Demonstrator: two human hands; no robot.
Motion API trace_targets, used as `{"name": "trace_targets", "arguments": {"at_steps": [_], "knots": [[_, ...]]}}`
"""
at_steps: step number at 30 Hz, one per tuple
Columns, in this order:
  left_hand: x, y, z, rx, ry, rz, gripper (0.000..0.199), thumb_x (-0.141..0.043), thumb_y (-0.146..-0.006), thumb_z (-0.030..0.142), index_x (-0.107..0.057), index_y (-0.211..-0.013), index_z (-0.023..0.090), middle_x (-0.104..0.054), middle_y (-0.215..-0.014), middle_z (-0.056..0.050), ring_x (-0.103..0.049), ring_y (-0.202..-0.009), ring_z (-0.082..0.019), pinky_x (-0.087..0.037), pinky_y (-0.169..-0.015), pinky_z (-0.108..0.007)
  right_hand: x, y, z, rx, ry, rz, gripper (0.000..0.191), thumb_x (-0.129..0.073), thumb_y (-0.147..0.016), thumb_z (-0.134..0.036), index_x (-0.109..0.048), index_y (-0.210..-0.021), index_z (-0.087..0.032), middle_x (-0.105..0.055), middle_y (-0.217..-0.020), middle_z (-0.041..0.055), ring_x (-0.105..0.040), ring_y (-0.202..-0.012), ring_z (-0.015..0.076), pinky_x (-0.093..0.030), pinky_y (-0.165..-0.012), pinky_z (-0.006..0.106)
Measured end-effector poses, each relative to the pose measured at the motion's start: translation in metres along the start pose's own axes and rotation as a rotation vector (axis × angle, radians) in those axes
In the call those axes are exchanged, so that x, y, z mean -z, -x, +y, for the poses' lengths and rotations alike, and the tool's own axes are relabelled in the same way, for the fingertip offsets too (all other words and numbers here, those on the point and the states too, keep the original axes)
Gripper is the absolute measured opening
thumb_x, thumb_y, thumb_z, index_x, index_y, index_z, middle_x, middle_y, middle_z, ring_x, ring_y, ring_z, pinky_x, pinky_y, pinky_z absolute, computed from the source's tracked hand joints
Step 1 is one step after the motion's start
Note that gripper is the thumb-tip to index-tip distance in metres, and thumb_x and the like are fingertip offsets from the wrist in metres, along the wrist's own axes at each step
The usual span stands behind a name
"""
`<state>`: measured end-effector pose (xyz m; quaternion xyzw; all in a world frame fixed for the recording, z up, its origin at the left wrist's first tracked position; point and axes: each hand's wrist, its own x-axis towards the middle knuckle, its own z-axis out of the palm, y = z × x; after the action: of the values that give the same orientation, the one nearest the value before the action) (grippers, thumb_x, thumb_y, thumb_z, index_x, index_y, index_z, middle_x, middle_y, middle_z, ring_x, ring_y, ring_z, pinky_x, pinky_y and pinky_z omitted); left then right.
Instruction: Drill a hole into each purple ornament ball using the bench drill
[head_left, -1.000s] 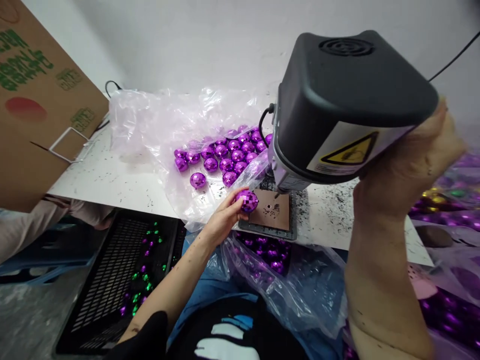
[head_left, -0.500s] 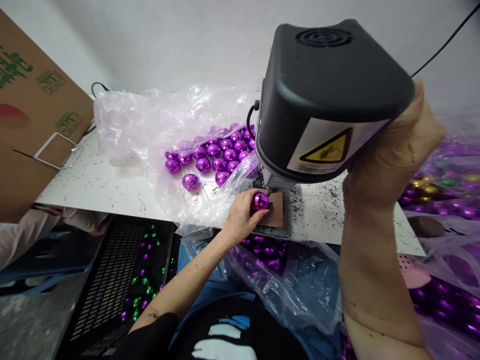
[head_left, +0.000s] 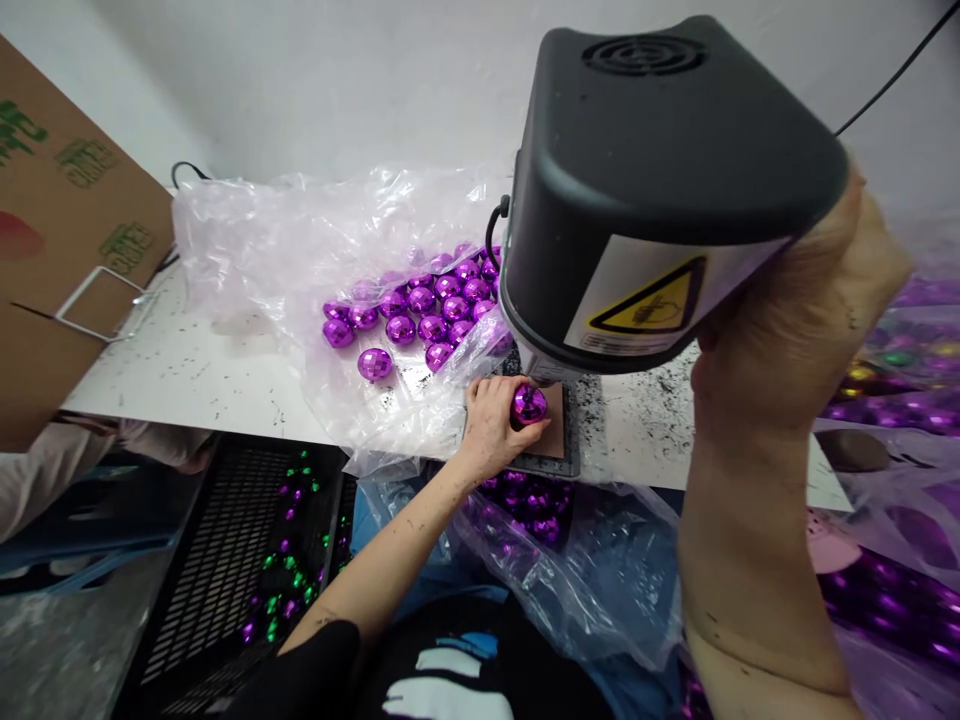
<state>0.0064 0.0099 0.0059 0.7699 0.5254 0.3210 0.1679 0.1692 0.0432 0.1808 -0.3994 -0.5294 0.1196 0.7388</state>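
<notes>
Crowding the left hand (head_left: 496, 425): clear plastic (head_left: 277, 255), black machine (head_left: 675, 170).

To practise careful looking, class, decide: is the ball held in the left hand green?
No: the left hand holds a shiny purple ball with a faceted surface.

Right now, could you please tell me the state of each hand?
Left hand: closed, holding a purple faceted ball.
Right hand: at the black machine, fingers hidden; grip cannot be told.
</notes>
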Motion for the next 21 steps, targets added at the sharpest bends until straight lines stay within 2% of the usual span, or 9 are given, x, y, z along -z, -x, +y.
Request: {"name": "trace_targets", "arguments": {"at_steps": [3, 6, 8, 9, 11, 13, 15, 18, 21], "knots": [[0.001, 0.001, 0.000, 0.005, 0.001, -0.008, 0.040, -0.078, -0.080, 0.034, -0.060, -0.113, 0.022, -0.064, -0.107, -0.005, -0.055, -0.105, -0.026, -0.035, -0.103, -0.043, 0.009, 0.014, -0.004, 0.037, 0.080, 0.013, 0.048, -0.059, -0.089, -0.056, -0.053, -0.071, -0.012, -0.039, -0.059, -0.0046, -0.037, -0.053, 0.0007, -0.029, -0.052, 0.019], [0.000, 0.000, 0.000, -0.003, 0.014, -0.007, 0.041, -0.078, -0.080, 0.034, -0.058, -0.114, 0.022, -0.065, -0.110, -0.006, -0.054, -0.107, -0.026, -0.035, -0.104, -0.043, 0.024, 0.042, -0.008, 0.084, 0.251, 0.044, 0.032, -0.057, -0.092, -0.045, -0.062, -0.081, -0.015, -0.051, -0.067, -0.0024, -0.044, -0.053, 0.0039, -0.031, -0.051, 0.022], [-0.001, 0.001, -0.001, -0.011, 0.022, -0.006, 0.043, -0.078, -0.079, 0.034, -0.057, -0.114, 0.021, -0.065, -0.112, -0.006, -0.054, -0.109, -0.026, -0.034, -0.105, -0.043, 0.034, 0.063, -0.009, 0.131, 0.338, 0.016, 0.023, -0.056, -0.091, -0.038, -0.066, -0.086, -0.017, -0.059, -0.076, -0.0004, -0.051, -0.057, 0.0070, -0.044, -0.059, 0.029], [-0.001, 0.001, -0.001, -0.013, 0.025, -0.005, 0.043, -0.078, -0.079, 0.033, -0.057, -0.114, 0.021, -0.065, -0.113, -0.006, -0.054, -0.110, -0.026, -0.034, -0.106, -0.043, 0.039, 0.072, -0.008, 0.166, 0.356, -0.022, 0.019, -0.055, -0.090, -0.034, -0.066, -0.088, -0.018, -0.060, -0.075, -0.0005, -0.053, -0.059, 0.0083, -0.051, -0.067, 0.033], [-0.002, 0.002, -0.002, -0.011, 0.026, -0.002, 0.043, -0.077, -0.079, 0.033, -0.056, -0.115, 0.021, -0.065, -0.114, -0.006, -0.055, -0.111, -0.026, -0.033, -0.108, -0.044, 0.045, 0.085, -0.004, 0.248, 0.348, -0.095, 0.012, -0.054, -0.087, -0.025, -0.065, -0.090, -0.019, -0.056, -0.068, -0.0024, -0.052, -0.061, 0.0092, -0.055, -0.084, 0.042], [-0.002, 0.002, -0.002, -0.009, 0.028, -0.001, 0.043, -0.076, -0.080, 0.033, -0.055, -0.115, 0.021, -0.065, -0.113, -0.006, -0.056, -0.111, -0.026, -0.033, -0.109, -0.045, 0.048, 0.090, 0.002, 0.332, 0.322, -0.148, 0.013, -0.053, -0.083, -0.017, -0.063, -0.092, -0.018, -0.050, -0.061, -0.0039, -0.050, -0.060, 0.0092, -0.055, -0.090, 0.045], [-0.002, 0.002, -0.002, -0.013, 0.032, -0.004, 0.042, -0.075, -0.081, 0.033, -0.055, -0.116, 0.021, -0.066, -0.113, -0.007, -0.057, -0.111, -0.027, -0.033, -0.109, -0.046, 0.047, 0.091, 0.008, 0.379, 0.314, -0.154, 0.016, -0.053, -0.080, -0.013, -0.063, -0.091, -0.018, -0.049, -0.060, -0.0042, -0.048, -0.059, 0.0087, -0.056, -0.088, 0.044], [-0.002, 0.002, -0.002, -0.015, 0.029, 0.003, 0.043, -0.076, -0.080, 0.033, -0.056, -0.116, 0.021, -0.066, -0.115, -0.007, -0.057, -0.112, -0.028, -0.034, -0.110, -0.047, 0.042, 0.090, 0.013, 0.403, 0.302, -0.101, 0.009, -0.054, -0.079, -0.012, -0.060, -0.082, -0.018, -0.050, -0.061, -0.0047, -0.046, -0.055, 0.0072, -0.056, -0.086, 0.043], [-0.001, 0.002, -0.002, -0.015, 0.025, 0.016, 0.046, -0.077, -0.079, 0.032, -0.055, -0.117, 0.021, -0.065, -0.118, -0.008, -0.055, -0.115, -0.028, -0.035, -0.110, -0.047, 0.036, 0.092, 0.013, 0.363, 0.288, -0.035, 0.006, -0.056, -0.082, -0.017, -0.058, -0.077, -0.019, -0.052, -0.062, -0.0048, -0.047, -0.052, 0.0078, -0.057, -0.083, 0.043]]}}
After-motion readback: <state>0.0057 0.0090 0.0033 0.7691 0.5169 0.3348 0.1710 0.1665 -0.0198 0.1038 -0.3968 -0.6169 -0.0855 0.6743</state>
